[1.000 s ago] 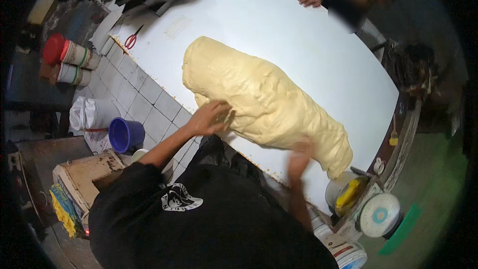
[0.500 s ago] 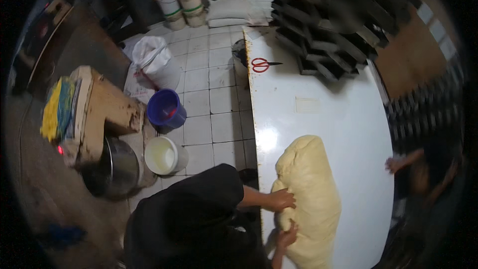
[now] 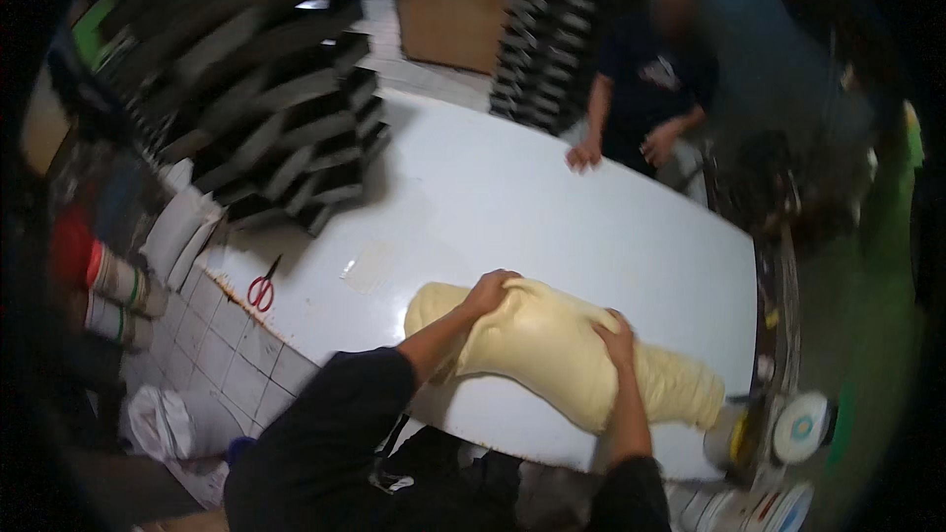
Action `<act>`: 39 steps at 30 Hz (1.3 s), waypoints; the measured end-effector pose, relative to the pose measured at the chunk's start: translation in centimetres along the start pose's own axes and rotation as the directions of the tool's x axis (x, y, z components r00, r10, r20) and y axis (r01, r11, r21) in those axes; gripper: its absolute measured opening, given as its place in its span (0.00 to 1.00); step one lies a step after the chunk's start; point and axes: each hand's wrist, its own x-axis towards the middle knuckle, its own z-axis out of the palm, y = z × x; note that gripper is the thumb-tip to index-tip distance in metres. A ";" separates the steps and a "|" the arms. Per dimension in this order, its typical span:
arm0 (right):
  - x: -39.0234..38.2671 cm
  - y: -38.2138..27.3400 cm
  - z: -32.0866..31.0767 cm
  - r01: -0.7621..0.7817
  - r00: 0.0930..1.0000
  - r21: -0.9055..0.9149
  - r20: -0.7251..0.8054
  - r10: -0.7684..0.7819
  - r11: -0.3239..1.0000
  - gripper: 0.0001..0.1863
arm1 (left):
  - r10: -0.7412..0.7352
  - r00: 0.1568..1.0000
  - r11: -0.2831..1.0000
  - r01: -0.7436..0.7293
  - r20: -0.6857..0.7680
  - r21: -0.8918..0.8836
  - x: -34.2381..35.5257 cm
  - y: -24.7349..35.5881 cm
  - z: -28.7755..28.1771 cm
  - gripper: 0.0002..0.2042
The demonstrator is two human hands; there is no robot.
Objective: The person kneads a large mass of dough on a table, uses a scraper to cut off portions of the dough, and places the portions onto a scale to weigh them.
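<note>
A long pale-yellow mass of dough (image 3: 542, 365) lies across the white tabletop (image 3: 512, 212) along its near side. My left hand (image 3: 488, 291) grips a fold at the top of the dough, left of middle, fingertips curled into it. Further right, my right hand (image 3: 616, 335) has its fingers bent into the dough's upper edge. Red-handled scissors (image 3: 261, 291) and a small translucent rectangle (image 3: 370, 266) lie on the table left of the dough.
A co-worker (image 3: 650, 89) stands across the table, one hand on its edge. Dark stacked metal moulds (image 3: 276, 138) cover the back left. Buckets (image 3: 128, 291) and sacks (image 3: 172, 419) are at left. A round white scale (image 3: 798, 429) stands at the near right.
The view swung left toward the floor, then back over the table. Both my hands have moved from the dough's near side onto its upper edge, gathering a fold.
</note>
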 end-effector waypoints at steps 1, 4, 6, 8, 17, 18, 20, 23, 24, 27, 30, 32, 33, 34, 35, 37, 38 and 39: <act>3.6 0.2 7.1 -0.004 1.000 -0.222 -0.003 0.004 0.975 0.36 | -0.192 0.972 0.966 0.211 -0.136 0.148 -0.6 -11.3 -2.9 0.16; 5.3 11.9 -4.0 -0.181 0.973 -0.329 0.080 0.219 0.927 0.54 | -0.284 0.934 0.915 0.195 0.219 0.353 4.5 -1.1 7.0 0.19; 6.2 2.5 -3.6 -0.164 0.937 -0.412 0.220 0.273 0.896 0.59 | -0.315 0.909 0.856 0.148 0.273 0.496 6.3 -3.5 3.2 0.20; 5.7 1.4 -7.7 -0.014 0.987 -0.442 0.139 0.084 0.897 0.52 | -0.295 0.792 0.928 0.105 0.535 0.356 8.8 -2.5 1.4 0.22; -7.4 -13.0 1.6 0.218 0.908 -0.705 -0.107 -0.405 0.675 0.28 | 0.157 0.985 0.988 -0.156 -0.066 0.020 -1.6 12.4 -2.7 0.20; -6.5 -8.5 4.6 0.159 0.972 -0.718 -0.007 -0.236 0.677 0.27 | 0.220 0.952 0.945 -0.262 0.213 0.195 -3.5 8.3 0.4 0.27; -4.7 -2.5 6.5 0.118 0.980 -0.767 -0.010 -0.197 0.630 0.29 | -0.017 0.933 0.769 -0.217 0.359 0.601 -4.0 5.3 2.8 0.32; -1.2 -1.0 7.6 0.185 0.941 -0.757 -0.047 -0.336 0.627 0.30 | 0.097 0.918 0.809 -0.298 0.384 0.507 1.2 -1.8 1.3 0.31; -0.2 -0.7 7.0 0.139 0.978 -0.612 -0.040 -0.205 0.779 0.32 | -0.151 0.868 0.981 0.192 0.473 -0.040 2.0 -2.4 0.9 0.31; 3.1 -0.2 6.5 0.148 0.986 -0.452 0.141 -0.093 0.879 0.35 | -0.276 0.711 0.358 0.700 0.647 -0.618 5.9 -7.3 -3.0 0.28; 3.8 -0.7 1.8 -0.051 0.980 0.082 0.194 0.035 0.995 0.36 | -0.379 0.894 0.706 0.446 0.238 -0.550 4.3 -7.1 -2.8 0.21; 1.3 -3.5 -1.2 -0.205 0.964 0.434 -0.067 0.258 0.877 0.31 | -0.059 0.980 0.984 0.089 -0.192 0.152 0.5 1.1 -3.8 0.19; -1.1 -5.8 -2.1 -0.066 0.956 0.111 -0.277 0.094 0.992 0.28 | 0.172 0.949 0.837 0.000 -0.263 0.547 -3.4 4.7 -5.0 0.19; -4.4 -6.6 -2.9 0.014 0.906 -0.250 -0.406 -0.118 0.968 0.25 | 0.119 0.950 0.938 -0.012 -0.289 0.346 -7.6 6.0 -3.9 0.21; -7.5 -6.7 -2.9 -0.021 0.862 -0.389 -0.474 -0.181 0.921 0.24 | 0.074 0.946 0.991 -0.033 -0.315 0.132 -10.5 6.9 -3.2 0.23; -10.8 -4.9 -2.9 -0.057 0.816 -0.510 -0.520 -0.255 0.858 0.23 | 0.012 1.000 0.771 -0.013 0.006 0.637 -15.1 5.0 -1.9 0.30; -11.7 -1.5 -3.5 -0.084 0.882 -0.642 -0.404 -0.243 0.762 0.24 | -0.003 0.999 0.741 -0.033 0.052 0.670 -16.3 0.7 -1.8 0.33; -12.6 2.1 -3.0 -0.105 0.935 -0.755 -0.297 -0.195 0.647 0.24 | -0.018 0.994 0.709 -0.066 0.112 0.702 -16.9 -3.9 -3.3 0.36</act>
